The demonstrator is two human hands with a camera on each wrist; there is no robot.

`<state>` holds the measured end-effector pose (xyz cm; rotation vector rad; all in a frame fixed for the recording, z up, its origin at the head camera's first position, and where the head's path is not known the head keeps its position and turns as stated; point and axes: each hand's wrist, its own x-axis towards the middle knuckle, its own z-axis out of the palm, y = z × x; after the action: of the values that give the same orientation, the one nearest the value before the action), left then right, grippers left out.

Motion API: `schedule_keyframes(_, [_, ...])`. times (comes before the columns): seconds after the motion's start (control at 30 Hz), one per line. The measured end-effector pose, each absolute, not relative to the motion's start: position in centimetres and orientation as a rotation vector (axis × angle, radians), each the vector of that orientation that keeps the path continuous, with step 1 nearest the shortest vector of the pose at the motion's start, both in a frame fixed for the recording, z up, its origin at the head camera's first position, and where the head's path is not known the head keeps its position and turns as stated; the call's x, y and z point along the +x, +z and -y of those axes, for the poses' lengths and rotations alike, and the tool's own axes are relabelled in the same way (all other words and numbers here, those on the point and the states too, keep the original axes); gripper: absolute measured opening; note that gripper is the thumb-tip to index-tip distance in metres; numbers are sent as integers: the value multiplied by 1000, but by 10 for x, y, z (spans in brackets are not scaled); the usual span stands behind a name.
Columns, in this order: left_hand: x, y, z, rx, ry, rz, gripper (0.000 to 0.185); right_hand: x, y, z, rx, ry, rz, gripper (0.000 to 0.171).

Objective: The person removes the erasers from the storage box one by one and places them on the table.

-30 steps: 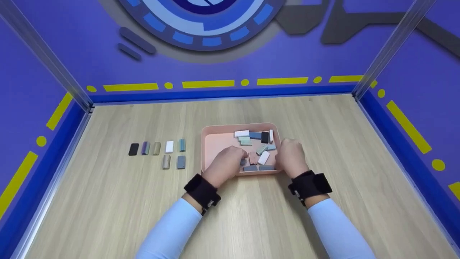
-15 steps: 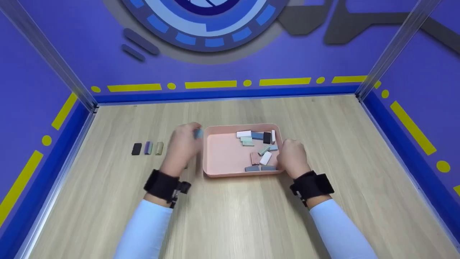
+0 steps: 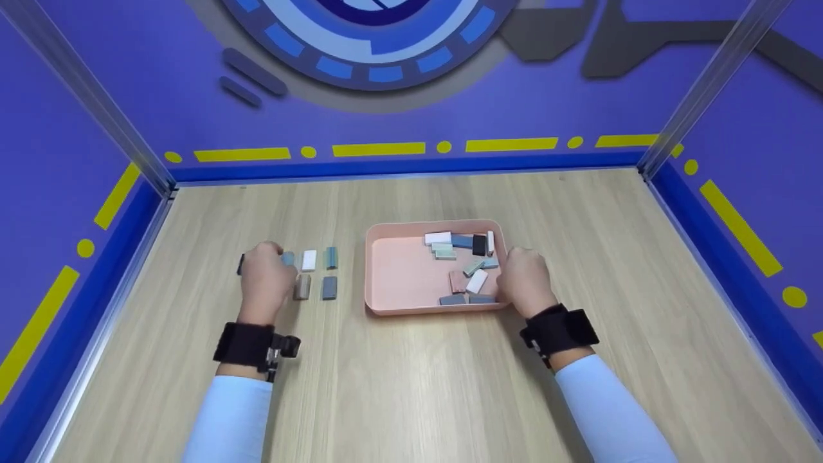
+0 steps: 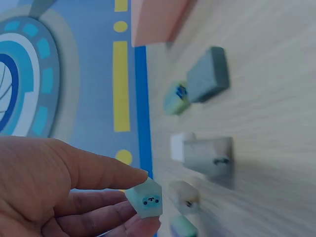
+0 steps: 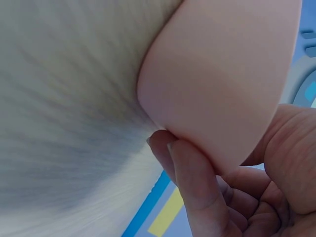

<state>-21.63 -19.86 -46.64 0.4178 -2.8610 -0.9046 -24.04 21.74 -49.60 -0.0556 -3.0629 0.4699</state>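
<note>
Pale wood-grain tabletop point(image 3: 450, 386); salmon-pink plastic tray point(image 3: 398, 276) holding white, grey, teal, black and pink small rectangular blocks point(image 3: 466, 267). Light teal block point(image 4: 145, 198) bearing a tiny dark printed face. Purple walls point(image 3: 51, 148) with yellow dashes and dots; sky-blue sleeves point(image 3: 225, 418), black wristbands point(image 3: 244, 344).

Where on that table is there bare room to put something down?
Bare wood lies behind the pink tray up to the blue wall, right of the right hand, and along the near edge between the sleeves. It is crowded inside the tray's right half and around the left hand among the rows of blocks.
</note>
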Motion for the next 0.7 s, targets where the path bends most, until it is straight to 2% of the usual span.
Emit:
schedule_keyframes(0.13, [-211,-475,206,465,-877,2866,3,-241,-495,-217,-87,486,3086,25])
schedule_keyframes(0.23, [-210,-480,207,480,-894,2870,21,-241,-495,-218,-101,505,3083,24])
schedule_keyframes(0.3, [-209,-482,207,494,-898,2881,26,-242,-496,-218,-94,511,3070,23])
schedule_keyframes(0.7, [-209,-488,209,520,-835,2957,6,-242,-497,-217,-56,443,3049,24])
